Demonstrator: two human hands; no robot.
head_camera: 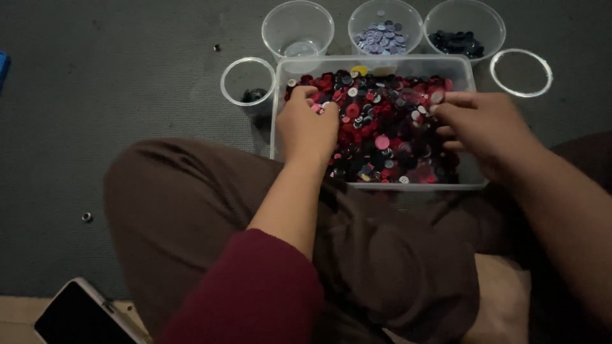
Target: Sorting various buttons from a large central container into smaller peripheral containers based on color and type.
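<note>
Both hands' fingers (322,108) buried among buttons (382,137).

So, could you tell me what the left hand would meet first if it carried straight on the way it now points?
The left hand points away over the mixed red and dark buttons. Going on, it would probably meet the far wall of the clear rectangular plastic tub; depth is hard to judge.
</note>
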